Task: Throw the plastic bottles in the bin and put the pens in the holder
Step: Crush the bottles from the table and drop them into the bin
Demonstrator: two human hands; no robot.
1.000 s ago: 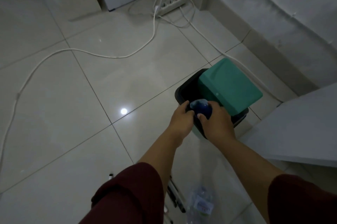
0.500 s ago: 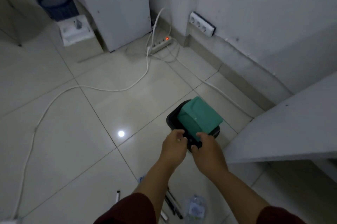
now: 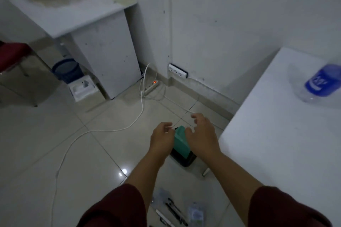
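Observation:
A black bin [image 3: 182, 159] with a green swing lid [image 3: 181, 142] stands on the floor beside the white table. My left hand [image 3: 161, 141] hovers just left of the lid, fingers loosely curled and holding nothing. Right of the lid my right hand [image 3: 201, 135] is spread, fingers apart and empty. A clear plastic bottle with a blue label [image 3: 317, 83] lies on the white table [image 3: 276, 143] at far right. On the floor near my feet lie several pens [image 3: 171, 208] and a crushed clear bottle [image 3: 195, 214]. No pen holder shows.
A white cable [image 3: 103, 130] snakes across the tiled floor to a power strip [image 3: 151, 87] with a red light. A white desk [image 3: 103, 56] stands at the back left, with a dark blue basket [image 3: 67, 70] and a white box [image 3: 83, 88] beneath it.
The blue-capped bottle that both hands held over the bin is gone from them. Both hands have lifted off the bin and spread. The view has pulled back and up.

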